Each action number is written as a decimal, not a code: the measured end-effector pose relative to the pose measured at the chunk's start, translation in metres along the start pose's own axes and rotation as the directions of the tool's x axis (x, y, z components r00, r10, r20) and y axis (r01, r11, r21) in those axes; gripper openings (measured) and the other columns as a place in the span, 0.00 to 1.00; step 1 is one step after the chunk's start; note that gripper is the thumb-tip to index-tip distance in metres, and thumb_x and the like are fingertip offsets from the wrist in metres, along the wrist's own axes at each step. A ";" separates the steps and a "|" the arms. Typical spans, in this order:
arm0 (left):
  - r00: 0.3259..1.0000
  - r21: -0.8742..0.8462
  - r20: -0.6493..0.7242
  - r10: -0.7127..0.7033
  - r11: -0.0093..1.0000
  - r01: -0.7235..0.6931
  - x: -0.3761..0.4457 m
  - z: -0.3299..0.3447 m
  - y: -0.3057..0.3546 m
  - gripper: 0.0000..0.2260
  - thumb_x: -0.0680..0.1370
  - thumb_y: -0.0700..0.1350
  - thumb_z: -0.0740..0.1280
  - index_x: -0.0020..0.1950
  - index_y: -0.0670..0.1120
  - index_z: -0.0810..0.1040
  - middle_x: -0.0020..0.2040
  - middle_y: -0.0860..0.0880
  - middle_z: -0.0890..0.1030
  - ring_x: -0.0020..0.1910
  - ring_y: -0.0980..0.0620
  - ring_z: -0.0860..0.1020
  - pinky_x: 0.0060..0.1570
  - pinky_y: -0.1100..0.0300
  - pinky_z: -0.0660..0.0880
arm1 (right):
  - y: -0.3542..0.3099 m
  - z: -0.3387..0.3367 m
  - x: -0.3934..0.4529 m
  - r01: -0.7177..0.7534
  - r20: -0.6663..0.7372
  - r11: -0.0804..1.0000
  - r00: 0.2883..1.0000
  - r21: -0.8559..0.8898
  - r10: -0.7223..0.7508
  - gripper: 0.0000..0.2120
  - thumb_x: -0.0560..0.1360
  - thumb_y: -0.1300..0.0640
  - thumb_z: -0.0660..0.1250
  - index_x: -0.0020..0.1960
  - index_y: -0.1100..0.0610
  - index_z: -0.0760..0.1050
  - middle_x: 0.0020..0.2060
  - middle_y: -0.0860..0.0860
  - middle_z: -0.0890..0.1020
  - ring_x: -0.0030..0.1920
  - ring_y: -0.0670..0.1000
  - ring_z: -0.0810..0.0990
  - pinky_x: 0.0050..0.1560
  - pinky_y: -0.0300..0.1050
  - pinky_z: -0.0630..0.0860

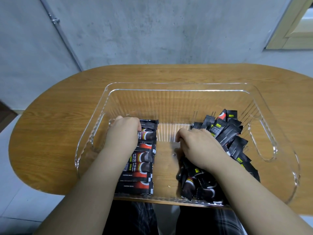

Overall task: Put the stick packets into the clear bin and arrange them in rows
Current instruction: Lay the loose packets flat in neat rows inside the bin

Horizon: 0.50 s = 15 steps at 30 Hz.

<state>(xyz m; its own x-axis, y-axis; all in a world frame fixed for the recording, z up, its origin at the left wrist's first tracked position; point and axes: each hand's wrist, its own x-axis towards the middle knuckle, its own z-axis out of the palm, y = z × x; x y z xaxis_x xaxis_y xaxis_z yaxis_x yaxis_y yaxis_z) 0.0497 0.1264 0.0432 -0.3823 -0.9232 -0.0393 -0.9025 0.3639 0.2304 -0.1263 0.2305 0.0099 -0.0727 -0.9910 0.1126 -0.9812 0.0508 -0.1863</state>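
Note:
A clear bin (177, 89) stands on the wooden table. Along its left side, black and red stick packets lie flat in a neat row (144, 168). My left hand (124, 131) is at the far end of that row, with its fingers curled over the packets there. A loose heap of the same stick packets (232, 133) fills the right side of the bin. At the heap's left edge is my right hand (194, 143), knuckles up and fingers curled downward. Its fingertips are hidden, so what it holds does not show.
The oval wooden table (55, 133) ends just before my lap, and the bin sits near that front edge. A bare strip of bin floor (166, 160) separates the row from the heap. A grey concrete wall (152, 31) rises behind the table.

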 end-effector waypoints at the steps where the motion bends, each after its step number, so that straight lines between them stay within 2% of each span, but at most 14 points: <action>1: 1.000 0.022 0.005 0.013 1.000 -0.013 0.001 0.001 0.001 0.20 0.72 0.28 0.58 0.51 0.50 0.78 0.47 0.47 0.76 0.52 0.46 0.73 0.50 0.52 0.74 | 0.000 0.000 0.000 0.002 0.000 1.000 1.000 0.001 -0.002 0.10 0.78 0.57 0.56 0.57 0.52 0.71 0.48 0.51 0.80 0.52 0.54 0.75 0.45 0.46 0.59; 6: 0.993 0.107 -0.084 0.079 0.992 -0.070 0.000 0.008 -0.001 0.12 0.75 0.31 0.63 0.51 0.45 0.77 0.50 0.48 0.72 0.52 0.48 0.71 0.46 0.55 0.71 | 0.000 0.000 -0.001 0.011 -0.010 1.000 1.000 0.012 -0.011 0.09 0.78 0.56 0.55 0.56 0.51 0.71 0.47 0.50 0.80 0.52 0.54 0.75 0.46 0.46 0.60; 9: 0.994 0.115 0.027 0.104 0.988 -0.106 0.000 0.009 -0.003 0.08 0.77 0.40 0.67 0.55 0.48 0.78 0.52 0.49 0.74 0.55 0.48 0.71 0.49 0.56 0.69 | 0.000 0.000 0.000 0.017 -0.009 1.000 1.000 0.006 -0.017 0.08 0.79 0.55 0.55 0.55 0.51 0.71 0.47 0.50 0.80 0.52 0.54 0.75 0.46 0.46 0.59; 11: 0.989 0.143 0.112 0.101 0.983 -0.117 0.001 0.009 -0.004 0.10 0.77 0.43 0.67 0.58 0.49 0.78 0.57 0.49 0.75 0.60 0.47 0.70 0.54 0.55 0.69 | 0.000 0.000 0.000 0.014 -0.016 1.000 1.000 0.001 -0.014 0.08 0.79 0.55 0.55 0.55 0.51 0.71 0.47 0.50 0.80 0.52 0.54 0.75 0.45 0.46 0.58; 15: 0.989 0.167 0.090 0.118 0.977 -0.132 0.000 0.012 -0.007 0.10 0.78 0.43 0.66 0.59 0.51 0.78 0.57 0.50 0.76 0.59 0.48 0.71 0.54 0.55 0.70 | -0.001 0.000 -0.001 0.016 -0.018 1.000 1.000 -0.002 -0.016 0.08 0.79 0.55 0.55 0.55 0.50 0.71 0.48 0.50 0.80 0.53 0.54 0.75 0.45 0.46 0.58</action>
<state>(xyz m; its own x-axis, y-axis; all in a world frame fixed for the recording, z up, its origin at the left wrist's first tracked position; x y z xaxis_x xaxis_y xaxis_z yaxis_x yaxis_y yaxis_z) 0.0538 0.1252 0.0300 -0.5025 -0.8589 -0.0988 -0.8645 0.4980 0.0676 -0.1254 0.2312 0.0099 -0.0606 -0.9892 0.1334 -0.9825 0.0355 -0.1831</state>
